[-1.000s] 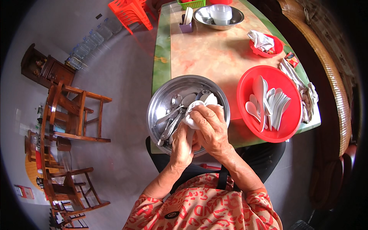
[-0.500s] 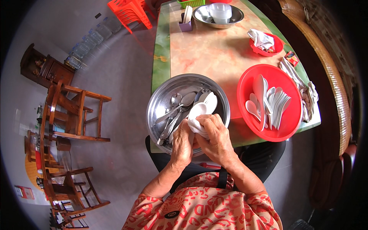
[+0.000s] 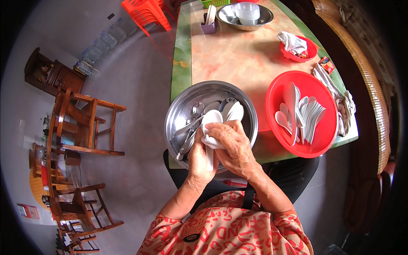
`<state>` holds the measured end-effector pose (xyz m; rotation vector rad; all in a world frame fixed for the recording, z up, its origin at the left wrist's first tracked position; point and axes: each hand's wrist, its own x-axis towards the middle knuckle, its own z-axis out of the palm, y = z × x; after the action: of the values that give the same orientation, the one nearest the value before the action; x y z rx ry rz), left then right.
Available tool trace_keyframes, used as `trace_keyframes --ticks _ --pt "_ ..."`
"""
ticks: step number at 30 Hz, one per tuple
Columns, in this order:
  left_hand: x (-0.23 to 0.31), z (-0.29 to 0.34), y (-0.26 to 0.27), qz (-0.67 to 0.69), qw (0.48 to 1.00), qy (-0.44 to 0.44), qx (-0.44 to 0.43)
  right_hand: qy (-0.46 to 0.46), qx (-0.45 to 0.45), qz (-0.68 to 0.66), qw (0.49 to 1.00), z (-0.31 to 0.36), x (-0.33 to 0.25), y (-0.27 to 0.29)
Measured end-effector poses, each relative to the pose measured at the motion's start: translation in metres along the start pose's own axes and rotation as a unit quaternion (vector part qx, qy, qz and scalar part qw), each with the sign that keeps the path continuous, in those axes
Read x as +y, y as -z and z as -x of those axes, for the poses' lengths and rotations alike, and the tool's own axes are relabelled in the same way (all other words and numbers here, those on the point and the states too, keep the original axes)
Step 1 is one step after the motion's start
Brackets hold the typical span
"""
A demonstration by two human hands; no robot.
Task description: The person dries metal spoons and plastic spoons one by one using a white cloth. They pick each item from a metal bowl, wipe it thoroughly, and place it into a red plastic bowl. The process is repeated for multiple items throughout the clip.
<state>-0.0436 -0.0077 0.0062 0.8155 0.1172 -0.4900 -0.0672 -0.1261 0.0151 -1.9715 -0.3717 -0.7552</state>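
Observation:
Over the near part of a steel basin (image 3: 171, 119), my left hand (image 3: 198, 158) is closed round a white spoon (image 3: 211, 116), its bowl pointing away from me and its handle down toward my wrist. My right hand (image 3: 233, 148) pinches a white cloth (image 3: 211, 142) against the spoon where bowl meets handle. Metal spoons (image 3: 185, 128) lie in the basin beyond my left hand, and a few white spoons (image 3: 236, 112) rest beyond my right. To the right, a red basin (image 3: 278, 95) holds a stack of white spoons (image 3: 313, 118), with larger ones beside it. My fingers partly hide the basin's contents.
Farther up the table (image 3: 229, 55) stand a red bowl (image 3: 308, 56) with a white cloth, a steel bowl (image 3: 229, 19) with clear plastic containers, and a purple holder (image 3: 208, 28). Crumpled cloths (image 3: 346, 110) lie along the right edge. Wooden chairs (image 3: 91, 123) stand at left.
My right hand has shifted the cloth up from the spoon's handle toward its bowl, and the handle now shows below. My left hand has straightened somewhat along the spoon. The view has moved slightly.

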Motion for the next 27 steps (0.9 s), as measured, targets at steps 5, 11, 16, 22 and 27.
trace_keyframes --ticks 5,11,16,22,27 --pt "0.005 0.001 0.002 0.059 0.997 0.037 -0.041 -0.007 -0.058 -0.062 0.996 0.012 -0.002 0.006" --pt "0.009 0.0 0.0 0.044 0.995 0.022 -0.087 -0.007 -0.069 -0.13 0.989 0.021 -0.01 0.01" --pt "0.004 0.003 -0.005 0.043 0.996 0.057 -0.055 0.035 -0.001 0.038 0.999 0.011 0.001 0.007" --pt "0.005 0.002 -0.008 0.014 0.998 0.028 -0.061 0.022 0.023 0.096 0.995 0.011 0.0 0.005" --pt "0.007 0.003 -0.007 0.031 0.994 0.046 -0.097 0.003 -0.034 -0.033 0.999 0.023 -0.003 0.01"
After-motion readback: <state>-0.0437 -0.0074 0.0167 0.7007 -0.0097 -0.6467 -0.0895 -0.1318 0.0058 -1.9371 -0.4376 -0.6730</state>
